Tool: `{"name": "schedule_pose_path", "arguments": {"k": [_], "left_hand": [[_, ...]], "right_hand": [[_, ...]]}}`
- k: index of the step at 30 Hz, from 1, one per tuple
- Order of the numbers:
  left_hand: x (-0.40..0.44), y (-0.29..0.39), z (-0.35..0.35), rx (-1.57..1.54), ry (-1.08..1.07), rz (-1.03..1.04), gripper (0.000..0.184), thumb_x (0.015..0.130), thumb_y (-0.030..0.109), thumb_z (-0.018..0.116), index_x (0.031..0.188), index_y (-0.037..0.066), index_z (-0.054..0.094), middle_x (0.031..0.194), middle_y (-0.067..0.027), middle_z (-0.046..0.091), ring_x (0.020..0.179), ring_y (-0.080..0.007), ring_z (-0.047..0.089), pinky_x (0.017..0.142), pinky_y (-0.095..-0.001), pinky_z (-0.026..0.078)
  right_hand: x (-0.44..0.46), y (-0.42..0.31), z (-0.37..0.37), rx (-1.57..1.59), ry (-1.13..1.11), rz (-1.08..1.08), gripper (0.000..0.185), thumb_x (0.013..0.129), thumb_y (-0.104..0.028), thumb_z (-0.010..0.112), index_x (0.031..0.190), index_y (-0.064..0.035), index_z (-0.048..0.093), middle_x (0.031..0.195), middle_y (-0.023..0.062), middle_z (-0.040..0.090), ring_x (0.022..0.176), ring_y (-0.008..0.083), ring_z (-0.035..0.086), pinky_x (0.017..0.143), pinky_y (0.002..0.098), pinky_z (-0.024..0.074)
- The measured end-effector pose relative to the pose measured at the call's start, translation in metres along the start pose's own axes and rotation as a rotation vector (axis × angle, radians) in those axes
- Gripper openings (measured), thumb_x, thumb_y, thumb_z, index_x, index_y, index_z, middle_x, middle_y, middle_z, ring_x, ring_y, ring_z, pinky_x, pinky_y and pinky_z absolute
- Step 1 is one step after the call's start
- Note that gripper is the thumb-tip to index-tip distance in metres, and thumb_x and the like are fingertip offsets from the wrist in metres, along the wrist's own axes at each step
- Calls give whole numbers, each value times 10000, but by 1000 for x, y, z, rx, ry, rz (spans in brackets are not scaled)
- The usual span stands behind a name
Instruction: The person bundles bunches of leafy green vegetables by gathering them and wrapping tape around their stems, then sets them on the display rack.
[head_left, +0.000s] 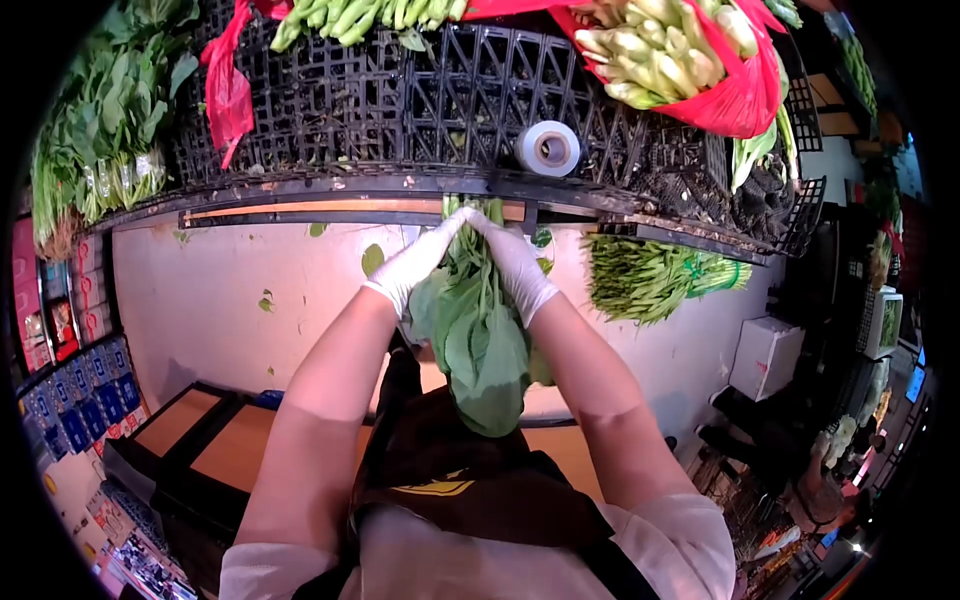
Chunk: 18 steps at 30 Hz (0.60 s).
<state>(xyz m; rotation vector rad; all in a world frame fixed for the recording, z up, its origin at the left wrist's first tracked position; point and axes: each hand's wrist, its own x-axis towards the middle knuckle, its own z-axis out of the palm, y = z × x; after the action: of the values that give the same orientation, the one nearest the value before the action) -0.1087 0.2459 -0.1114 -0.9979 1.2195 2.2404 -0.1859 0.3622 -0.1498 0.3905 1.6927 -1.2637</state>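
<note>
Leafy greens bunch (pixel 475 340) points leaves twd the apron (pixel 440 480), stem ends at the middle of the counter's (pixel 350 187) front edge; prob. held so to keep stems lined up. L hand (pixel 418 265) & R hand (pixel 512 262), both gloved, clasp stems from either side, fingertips appearing to meet above; wrists angled in, forearms converging. Tied stalks (pixel 640 280) sit R, just below that edge, band prob. keeping them bundled. Roll (pixel 535 150) stands nr. front edge, R of hands, prob. for easy reach. Twd far R corner: pale veg (pixel 655 65) in red bag (pixel 750 100).
</note>
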Motion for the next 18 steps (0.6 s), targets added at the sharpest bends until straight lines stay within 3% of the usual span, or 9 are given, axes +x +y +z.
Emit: {"name": "schedule_pose_path", "arguments": {"k": [1, 2, 7, 11, 12, 14, 15, 16, 18], "left_hand": [[-6, -3, 11, -295, -13, -59, 532, 954, 432, 485, 1268, 5, 535, 1175, -87, 603, 1053, -133, 562, 931, -279, 444], [20, -34, -6, -131, 0, 63, 553, 950, 457, 475, 1300, 30, 507, 1210, -91, 582, 1083, -148, 554, 946, -310, 445], [-54, -1, 45, -317, -129, 117, 748, 938, 621, 307, 1412, 43, 346, 1360, -116, 456, 1192, -203, 493, 1002, -342, 413], [-69, 13, 56, 209, 29, 538, 772, 933, 577, 394, 1424, -9, 282, 1374, -163, 436, 1306, -264, 373, 1096, -338, 251], [-79, 20, 63, 545, 231, 550, 949, 868, 626, 473, 1437, -66, 160, 1399, -240, 391, 1342, -323, 326, 1105, -353, 237], [-105, 36, 89, 1082, 469, 536, 895, 874, 585, 488, 1441, -43, 193, 1457, -246, 294, 1380, -311, 255, 1140, -371, 165], [-138, 61, 113, 983, 369, 378, 1021, 820, 582, 576, 1442, -68, 93, 1462, -281, 246, 1394, -333, 215, 1138, -370, 175], [-132, 57, 107, 1002, 305, 590, 1063, 823, 566, 590, 1443, -75, 12, 1464, -253, 266, 1384, -305, 245, 1128, -358, 205], [-138, 66, 104, 823, 11, 615, 1019, 850, 546, 576, 1451, -72, 32, 1473, -196, 281, 1375, -236, 262, 1119, -334, 219]], "right_hand": [[0, 7, 4, 32, 75, -11, 610, 796, -379, 716, 1124, 99, 525, 1008, 154, 641, 856, 209, 645, 714, 327, 527], [-3, 14, 0, 85, 3, -76, 574, 797, -361, 717, 1114, 83, 536, 1001, 139, 640, 843, 199, 642, 711, 323, 524], [-70, -4, -10, 171, -234, -445, 428, 801, -175, 712, 1157, 0, 554, 1055, 53, 614, 919, 145, 598, 828, 292, 474], [-107, -27, -11, 294, -323, -698, 365, 800, -76, 691, 1132, 5, 564, 1059, 41, 619, 956, 131, 582, 857, 277, 455], [-118, -33, -12, 347, -323, -758, 332, 797, -63, 690, 1100, 9, 573, 1027, 37, 628, 926, 128, 590, 835, 271, 463], [-134, -41, -18, 512, -414, -546, 329, 810, -63, 664, 1123, -9, 577, 1032, 44, 636, 950, 143, 601, 852, 291, 472], [-141, -43, -23, 557, -444, -548, 336, 829, -105, 649, 1143, -15, 568, 1049, 49, 630, 954, 149, 604, 856, 298, 474], [-144, -43, -28, 602, -476, -549, 346, 848, -146, 634, 1162, -21, 560, 1067, 54, 623, 958, 155, 607, 860, 306, 477], [-112, -27, -39, 744, -569, -592, 390, 874, -210, 600, 1212, -31, 525, 1115, 68, 602, 958, 173, 616, 871, 334, 491]]}}
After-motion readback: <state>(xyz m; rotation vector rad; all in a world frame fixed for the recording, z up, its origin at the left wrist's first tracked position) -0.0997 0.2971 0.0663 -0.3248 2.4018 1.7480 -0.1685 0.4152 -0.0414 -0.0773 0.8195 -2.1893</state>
